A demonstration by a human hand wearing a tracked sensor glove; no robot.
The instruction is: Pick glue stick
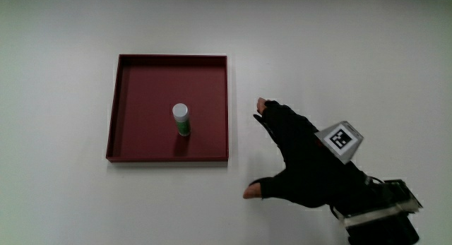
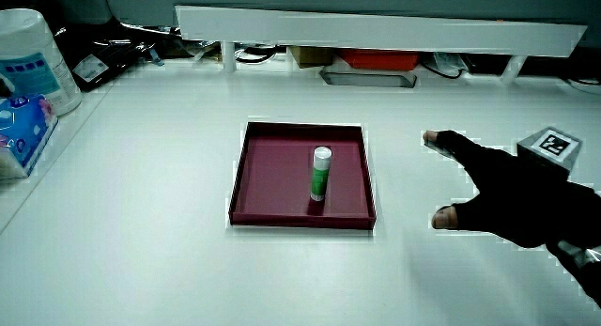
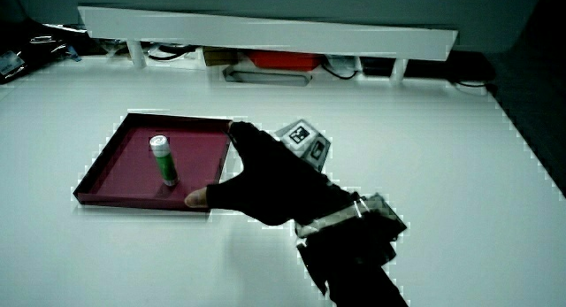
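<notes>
We see the glue stick (image 1: pixel 181 119) standing upright near the middle of a shallow dark red tray (image 1: pixel 122 104) on the white table (image 1: pixel 56 47). Its white cap is up and its green body shows in both side views (image 2: pixel 320 173) (image 3: pixel 162 160). Nothing else lies in the tray.

The hand (image 1: pixel 300 160) is beside the tray, over bare table, and a little nearer to the person than the stick. Its fingers are spread wide and hold nothing: thumb and forefinger point toward the tray with a broad gap between them. The patterned cube (image 1: pixel 340 139) sits on its back. In a side view the hand (image 3: pixel 265 188) overlaps the tray's near corner, but we think that is only the angle, since from above it is clear of the rim.

We judge this to be the reach, with the grasp not yet begun. The next move calls for carrying the hand over the tray's wall and bringing thumb and fingers down on either side of the stick. They should close on its body without tipping it, as it stands tall on a narrow base.
</notes>
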